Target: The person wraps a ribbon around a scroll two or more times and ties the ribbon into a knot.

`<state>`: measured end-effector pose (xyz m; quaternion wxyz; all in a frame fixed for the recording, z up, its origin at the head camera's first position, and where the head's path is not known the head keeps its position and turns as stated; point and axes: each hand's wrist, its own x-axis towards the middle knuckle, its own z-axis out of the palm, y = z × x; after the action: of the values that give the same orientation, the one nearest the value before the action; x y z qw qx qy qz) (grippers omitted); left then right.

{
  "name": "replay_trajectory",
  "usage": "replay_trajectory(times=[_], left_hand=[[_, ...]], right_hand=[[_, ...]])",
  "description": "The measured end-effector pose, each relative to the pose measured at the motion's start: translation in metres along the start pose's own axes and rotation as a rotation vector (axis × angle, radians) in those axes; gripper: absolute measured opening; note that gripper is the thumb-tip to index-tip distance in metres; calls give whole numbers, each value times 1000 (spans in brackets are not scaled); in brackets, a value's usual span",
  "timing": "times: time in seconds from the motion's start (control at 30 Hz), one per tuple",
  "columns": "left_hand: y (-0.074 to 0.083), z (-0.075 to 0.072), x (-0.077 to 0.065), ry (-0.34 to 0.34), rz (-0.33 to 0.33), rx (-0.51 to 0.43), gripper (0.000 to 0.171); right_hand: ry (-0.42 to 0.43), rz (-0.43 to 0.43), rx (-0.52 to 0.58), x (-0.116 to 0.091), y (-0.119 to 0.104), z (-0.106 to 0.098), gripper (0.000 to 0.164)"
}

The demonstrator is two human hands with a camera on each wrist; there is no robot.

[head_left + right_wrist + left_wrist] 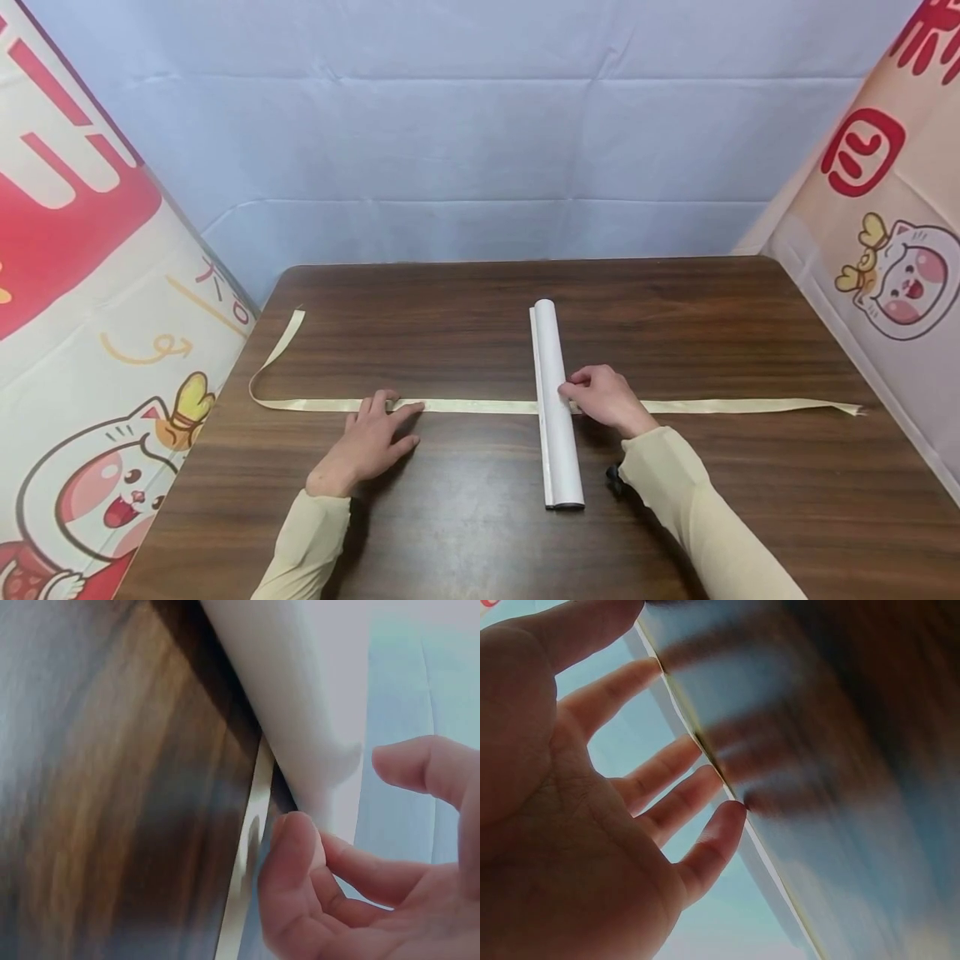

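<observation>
My left grip (369, 437) spread on ribbon (480, 407) left of white roll (558, 433); right grip (609, 400) curled beside roll, can't tell if clamped. Keep ribbon flat.

The tabletop (465, 537) looks wood-grained, smooth and glossy — the ribbon (480, 407) satiny cloth, the white roll (557, 417) smooth, faintly shiny — the backdrop (465, 137) creased, matt cloth.
</observation>
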<state>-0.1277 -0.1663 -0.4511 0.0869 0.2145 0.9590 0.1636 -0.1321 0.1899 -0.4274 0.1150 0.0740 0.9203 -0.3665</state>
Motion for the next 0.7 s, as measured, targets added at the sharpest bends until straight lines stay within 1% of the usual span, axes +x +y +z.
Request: replay_trajectory(times=[0.17, 0.37, 0.43, 0.53, 0.6, 0.7], left_hand=[[-5, 0, 1, 13, 7, -32, 46], [-12, -5, 3, 77, 75, -77, 43], [-15, -8, 3, 101, 90, -89, 41], [-20, -15, 1, 135, 89, -99, 39], [-27, -21, -2, 159, 80, -93, 38], [-40, -34, -6, 201, 59, -61, 36]], right_hand=[[-10, 22, 26, 0, 6, -12, 46], [12, 30, -8, -2, 19, -28, 48], [21, 33, -20, -4, 24, -34, 48], [48, 22, -57, -8, 37, -45, 49], [76, 19, -83, -11, 50, -54, 49], [129, 23, -128, -16, 71, -70, 49]])
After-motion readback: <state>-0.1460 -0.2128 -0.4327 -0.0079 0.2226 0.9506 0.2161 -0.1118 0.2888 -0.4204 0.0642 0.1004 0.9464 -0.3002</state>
